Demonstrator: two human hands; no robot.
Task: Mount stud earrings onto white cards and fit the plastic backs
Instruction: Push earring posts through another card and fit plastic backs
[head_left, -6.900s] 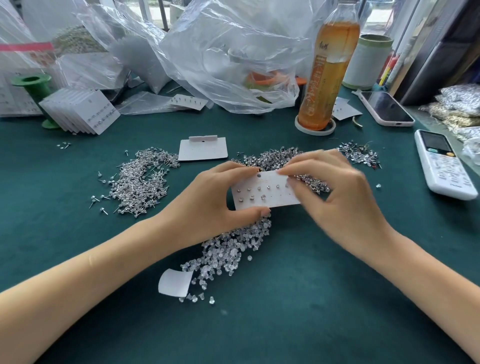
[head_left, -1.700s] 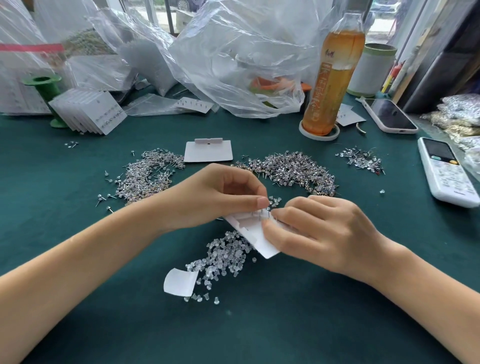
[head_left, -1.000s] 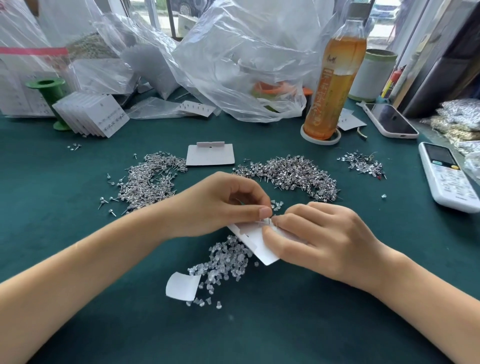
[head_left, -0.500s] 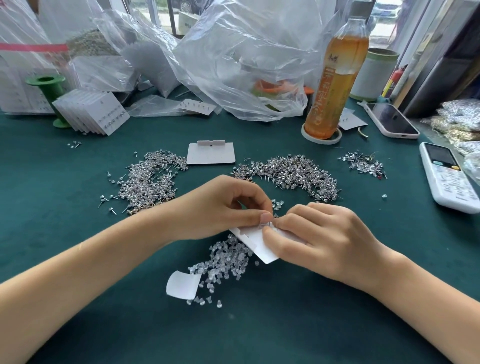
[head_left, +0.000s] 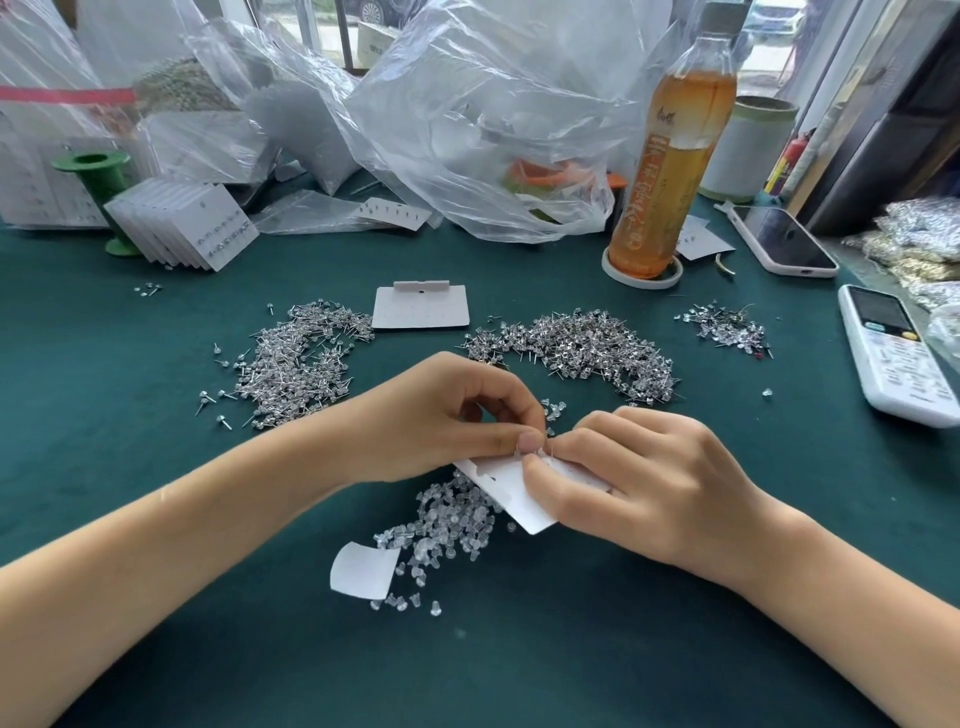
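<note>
I see both hands meeting over the green cloth (head_left: 156, 426), fingertips almost touching. My left hand (head_left: 441, 421) is pinched tight, thumb against forefinger, right at the top edge of the card (head_left: 511, 493); whatever sits between those tips is too small for me to make out. My right hand (head_left: 639, 483) grips the card, thumb pressed flat on its face and the other fingers curled over the far edge. The card is tilted, its lower corner poking out below the thumb, and thin pins stand up from it just beside the left thumbnail.

Directly under the fingers, and trailing toward me, lies the heap of clear backs (head_left: 447, 525), with a curled paper scrap (head_left: 363, 569) at its near end. Beyond the fingers I have two piles of studs: one (head_left: 296, 358) past the left wrist, one (head_left: 587, 348) past the right knuckles. Between them rests a blank card (head_left: 421, 312).

Further back: a stack of cards (head_left: 182, 223) to the left, crumpled plastic bags (head_left: 483, 119), a tea bottle (head_left: 670, 171), a phone (head_left: 784, 239) and a remote (head_left: 893, 353) off to the right.
</note>
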